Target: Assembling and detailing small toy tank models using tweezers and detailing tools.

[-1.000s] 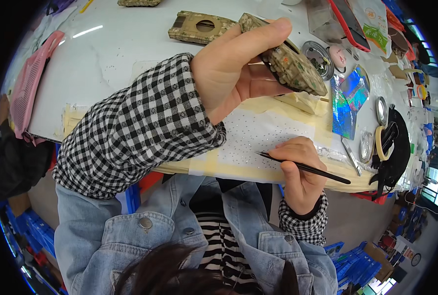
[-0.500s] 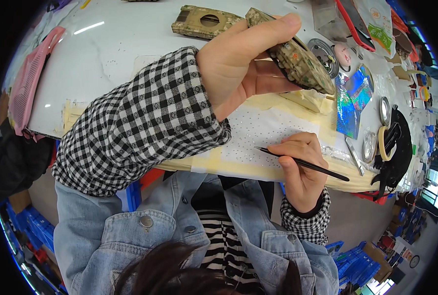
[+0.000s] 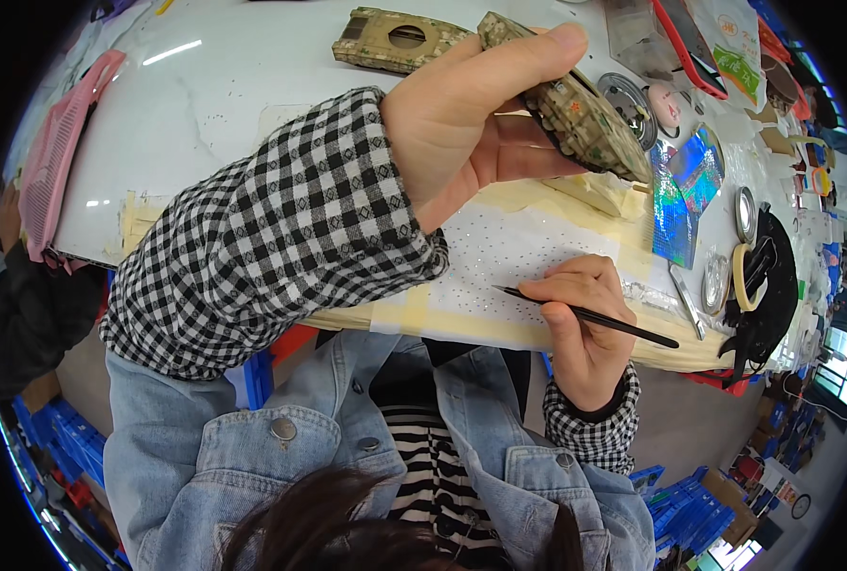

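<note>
My left hand [image 3: 471, 114] is raised over the table, fingers and thumb wrapped round a camouflage-painted model tank part [image 3: 580, 119] that it holds tilted. My right hand [image 3: 585, 319] pinches a thin black pen-like tool [image 3: 623, 328] with a fine point; whether it is a brush cannot be told. Its tip points down at a white sheet [image 3: 480, 247] scattered with tiny dark and shiny specks. Another camouflage model tank part [image 3: 385, 46], with a round hole in its top, lies on the table beyond my left hand.
Shiny holographic sheets [image 3: 682, 186], a round metal tin [image 3: 623, 107], silver tweezers [image 3: 687, 300] and a tape roll [image 3: 749, 276] lie at the right. A red-edged phone [image 3: 687, 48] stands at the far right. A pink mesh basket [image 3: 62, 157] sits on the left edge. Someone's dark sleeve [image 3: 43, 314] shows there.
The model part in my left hand has shifted very slightly to the right. My right hand and its tool are nearly still. The person at the left has moved a little.
</note>
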`<state>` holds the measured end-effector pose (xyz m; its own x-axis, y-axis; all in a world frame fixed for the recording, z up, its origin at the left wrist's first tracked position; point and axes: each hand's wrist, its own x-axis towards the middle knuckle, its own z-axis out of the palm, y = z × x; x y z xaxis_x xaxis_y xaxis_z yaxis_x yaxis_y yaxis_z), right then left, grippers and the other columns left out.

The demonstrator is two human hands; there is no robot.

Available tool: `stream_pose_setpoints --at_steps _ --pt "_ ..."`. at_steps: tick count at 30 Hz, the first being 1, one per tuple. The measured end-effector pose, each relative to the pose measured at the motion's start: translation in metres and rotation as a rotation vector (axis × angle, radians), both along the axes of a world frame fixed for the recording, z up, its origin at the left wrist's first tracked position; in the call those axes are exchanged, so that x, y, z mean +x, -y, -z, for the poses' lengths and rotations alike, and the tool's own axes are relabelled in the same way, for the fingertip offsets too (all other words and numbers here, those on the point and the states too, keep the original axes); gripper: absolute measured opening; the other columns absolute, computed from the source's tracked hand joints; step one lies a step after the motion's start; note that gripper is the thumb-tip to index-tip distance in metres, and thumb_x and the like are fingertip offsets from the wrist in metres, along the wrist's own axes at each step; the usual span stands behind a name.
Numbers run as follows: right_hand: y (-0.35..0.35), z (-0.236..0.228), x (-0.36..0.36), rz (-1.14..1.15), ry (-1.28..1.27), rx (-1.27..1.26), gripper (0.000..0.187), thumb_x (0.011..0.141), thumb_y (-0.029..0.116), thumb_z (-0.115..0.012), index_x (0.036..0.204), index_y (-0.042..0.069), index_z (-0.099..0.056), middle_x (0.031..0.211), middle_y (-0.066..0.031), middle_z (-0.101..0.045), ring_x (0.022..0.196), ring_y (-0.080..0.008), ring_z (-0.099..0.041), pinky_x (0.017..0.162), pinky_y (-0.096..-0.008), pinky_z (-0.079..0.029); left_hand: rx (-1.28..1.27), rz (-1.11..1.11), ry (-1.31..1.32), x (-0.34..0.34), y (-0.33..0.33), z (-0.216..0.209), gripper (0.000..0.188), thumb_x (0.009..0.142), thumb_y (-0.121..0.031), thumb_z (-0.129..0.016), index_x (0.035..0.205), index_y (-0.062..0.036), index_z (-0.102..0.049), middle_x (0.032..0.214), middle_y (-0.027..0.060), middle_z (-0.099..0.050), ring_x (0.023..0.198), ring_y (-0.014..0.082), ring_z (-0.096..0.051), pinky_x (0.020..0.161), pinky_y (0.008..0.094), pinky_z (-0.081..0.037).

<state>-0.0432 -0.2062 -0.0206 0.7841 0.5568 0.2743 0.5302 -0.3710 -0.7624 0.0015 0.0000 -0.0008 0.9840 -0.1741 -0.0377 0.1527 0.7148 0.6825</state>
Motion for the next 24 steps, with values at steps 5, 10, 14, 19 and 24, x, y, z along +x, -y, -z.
stream_pose_setpoints --at_steps 5,10,14,19,24 --pt "0.0006 0.0010 -0.0005 0.009 -0.007 -0.001 0.012 0.076 0.012 -0.067 0.084 0.003 -0.068 0.079 -0.0052 -0.064 0.081 -0.0225 -0.052 0.071 -0.0305 -0.044 0.007 0.009 0.007 0.0011 0.0002 0.0019 0.035 0.084 -0.032 -0.062 0.102 -0.0031 -0.052 0.093 0.0088 -0.061 0.083 0.0194 -0.064 0.075 0.0310 -0.056" --pt "0.0010 0.0019 -0.0005 0.011 0.007 0.005 0.012 0.077 0.012 -0.067 0.085 0.003 -0.068 0.079 -0.0052 -0.064 0.081 -0.0225 -0.053 0.072 -0.0305 -0.044 0.016 0.005 0.036 -0.0005 -0.0002 0.0007 0.036 0.085 -0.032 -0.061 0.105 -0.0040 -0.050 0.095 0.0085 -0.060 0.084 0.0189 -0.064 0.076 0.0305 -0.055" --pt "0.0016 0.0025 -0.0006 0.022 0.002 0.017 0.011 0.078 0.011 -0.066 0.085 0.002 -0.068 0.080 -0.0057 -0.064 0.081 -0.0222 -0.053 0.072 -0.0304 -0.044 0.018 0.008 0.035 0.0001 0.0000 0.0017 0.036 0.085 -0.032 -0.061 0.105 -0.0040 -0.050 0.094 0.0084 -0.060 0.084 0.0188 -0.064 0.076 0.0305 -0.055" --pt "0.0022 0.0026 -0.0002 0.026 -0.002 0.023 0.011 0.078 0.010 -0.065 0.085 0.002 -0.068 0.080 -0.0062 -0.064 0.080 -0.0221 -0.053 0.071 -0.0299 -0.044 0.008 0.015 0.025 0.0004 -0.0002 0.0014 0.035 0.085 -0.032 -0.061 0.103 -0.0039 -0.051 0.094 0.0085 -0.060 0.083 0.0190 -0.064 0.075 0.0304 -0.055" --pt "0.0019 0.0032 -0.0006 0.030 -0.001 0.027 0.011 0.079 0.010 -0.065 0.086 0.002 -0.067 0.080 -0.0065 -0.064 0.080 -0.0222 -0.053 0.071 -0.0297 -0.044 0.004 0.014 0.024 0.0003 -0.0003 0.0016 0.035 0.084 -0.031 -0.061 0.104 -0.0038 -0.051 0.094 0.0086 -0.060 0.083 0.0191 -0.064 0.075 0.0304 -0.055"
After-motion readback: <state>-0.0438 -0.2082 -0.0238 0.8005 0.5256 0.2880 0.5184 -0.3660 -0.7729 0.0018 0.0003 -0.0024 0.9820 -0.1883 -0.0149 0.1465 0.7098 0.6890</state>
